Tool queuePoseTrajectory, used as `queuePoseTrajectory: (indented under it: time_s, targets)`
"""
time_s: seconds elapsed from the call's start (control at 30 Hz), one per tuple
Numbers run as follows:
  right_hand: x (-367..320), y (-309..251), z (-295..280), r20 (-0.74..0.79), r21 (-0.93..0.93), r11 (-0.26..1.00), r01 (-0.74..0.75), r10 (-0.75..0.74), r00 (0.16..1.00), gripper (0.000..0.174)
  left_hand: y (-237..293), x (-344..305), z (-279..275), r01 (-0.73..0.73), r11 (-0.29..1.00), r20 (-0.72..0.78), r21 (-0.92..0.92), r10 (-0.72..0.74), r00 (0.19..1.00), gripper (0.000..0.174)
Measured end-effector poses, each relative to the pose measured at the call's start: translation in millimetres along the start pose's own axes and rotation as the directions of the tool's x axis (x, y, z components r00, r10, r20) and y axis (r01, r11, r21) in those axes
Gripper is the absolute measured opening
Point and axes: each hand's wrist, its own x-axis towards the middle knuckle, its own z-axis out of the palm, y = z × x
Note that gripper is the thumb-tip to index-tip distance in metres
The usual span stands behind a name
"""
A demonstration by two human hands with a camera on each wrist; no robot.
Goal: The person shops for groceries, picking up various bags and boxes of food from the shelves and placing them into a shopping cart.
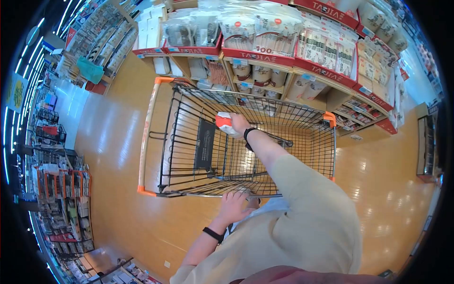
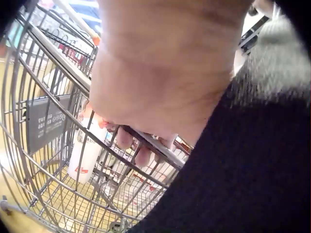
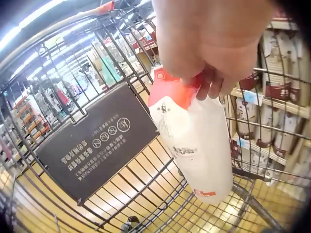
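In the head view, the right hand [image 1: 240,124] reaches into a wire shopping cart [image 1: 336,156] and grips the top of a white package [image 1: 231,131] with a red-orange end. The right wrist view shows this tall package [image 3: 192,141] hanging upright, its red top pinched by the fingers of the right hand [image 3: 211,53]. The left hand [image 1: 232,207] lies over the cart's near side rim. In the left wrist view its fingertips [image 2: 142,157] curl over that rim, and the package [image 2: 85,155] hangs beyond, inside the cart.
Shelves [image 1: 279,59] of bagged goods in red-edged trays stand just beyond the cart. A dark sign panel [image 3: 99,141] is fixed to the cart's end, near its orange-cornered handle [image 1: 150,128]. More racks [image 1: 64,189] stand at the left, across the wooden floor [image 1: 113,161].
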Motion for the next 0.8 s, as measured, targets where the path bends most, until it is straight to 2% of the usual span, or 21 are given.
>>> queuePoseTrajectory:
  time_s: [0.07, 0.17, 0.2, 0.23, 0.27, 0.3, 0.33, 0.37, 0.4, 0.43, 0.5, 0.53, 0.6, 0.63, 0.67, 0.7, 0.73, 0.77, 0.8]
  targets:
    - [-8, 5, -8, 0.062, 0.208, 0.978, -0.007, -0.006, 0.998, 0.038, 16, 0, 5, 0.047, 0.999, 0.065, -0.019, -0.046, 0.997, 0.064]
    - [-16, 4, -16, -0.037, 0.175, 0.972, 0.156, -0.152, 0.988, 0.027, 36, 5, 14, 0.137, 0.991, 0.082, 0.001, -0.136, 0.987, 0.061]
    - [-16, 0, -28, 0.08, 0.083, 0.992, 0.098, -0.105, 0.991, 0.032, 40, 4, 16, 0.157, 0.988, 0.094, 0.006, -0.157, 0.983, 0.06]
    - [-20, 7, -27, 0.036, 0.103, 0.981, 0.167, -0.171, 0.985, 0.041, 40, 3, 25, 0.142, 0.99, 0.044, -0.005, -0.142, 0.989, 0.059]
    - [-21, 13, -28, 0.123, 0.08, 0.996, 0.026, -0.036, 0.992, 0.049, 46, -2, 29, 0.151, 0.988, 0.08, -0.035, -0.147, 0.986, 0.059]
    - [-29, 15, -37, 0.169, 0.056, 0.998, 0.033, -0.042, 0.985, 0.048, 47, 0, 30, 0.155, 0.986, 0.1, -0.062, -0.149, 0.984, 0.059]
    - [-39, 10, -58, 0.215, 0.033, 0.998, 0.055, -0.06, 0.975, 0.048, 48, 4, 28, 0.165, 0.983, 0.109, -0.086, -0.156, 0.982, 0.059]
    - [-63, -5, -96, 0.347, -0.026, 0.994, 0.11, -0.095, 0.933, 0.048, 50, 4, 27, 0.159, 0.982, 0.11, -0.103, -0.147, 0.983, 0.056]
    - [-85, -20, -143, 0.467, -0.079, 0.98, 0.182, -0.124, 0.875, 0.048, 52, 4, 25, 0.176, 0.975, 0.15, -0.135, -0.155, 0.976, 0.055]
    - [-101, -21, -171, 0.506, -0.132, 0.949, 0.287, -0.184, 0.843, 0.047, 52, 8, 23, 0.192, 0.967, 0.187, -0.167, -0.16, 0.969, 0.054]
    - [-128, -12, -233, 0.441, -0.118, 0.947, 0.299, -0.219, 0.87, 0.048, 53, 9, 20, 0.241, 0.945, 0.247, -0.223, -0.184, 0.951, 0.05]
    - [-141, 1, -267, 0.405, -0.123, 0.945, 0.304, -0.232, 0.885, 0.049, 51, 9, 27, 0.241, 0.949, 0.224, -0.203, -0.195, 0.955, 0.05]
    - [-166, 32, -341, 0.187, -0.069, 0.978, 0.195, -0.179, 0.966, 0.05, 51, 8, 40, 0.256, 0.95, 0.175, -0.176, -0.226, 0.958, 0.049]
    - [-168, 69, -363, -0.029, -0.072, 0.983, 0.168, -0.17, 0.985, 0.049, 52, 11, 41, 0.267, 0.95, 0.175, -0.161, -0.239, 0.955, 0.047]
    - [-181, 87, -400, -0.095, 0.043, 0.999, -0.006, 0.01, 0.995, 0.051, 54, 13, 40, 0.281, 0.948, 0.175, -0.146, -0.255, 0.951, 0.046]
    - [-185, 122, -426, -0.175, 0.061, 0.985, -0.163, 0.171, 0.97, 0.053, 55, 13, 39, 0.3, 0.945, 0.177, -0.129, -0.275, 0.945, 0.045]
    - [-194, 154, -444, -0.289, -0.025, 0.972, -0.233, 0.216, 0.933, 0.055, 57, 12, 40, 0.306, 0.944, 0.168, -0.125, -0.284, 0.944, 0.044]
    - [-197, 196, -456, -0.301, -0.099, 0.94, -0.327, 0.285, 0.91, 0.058, 58, 11, 40, 0.312, 0.943, 0.156, -0.118, -0.293, 0.943, 0.043]
    - [-196, 238, -463, -0.235, -0.115, 0.912, -0.394, 0.36, 0.903, 0.061, 58, 13, 41, 0.318, 0.942, 0.14, -0.111, -0.301, 0.943, 0.043]
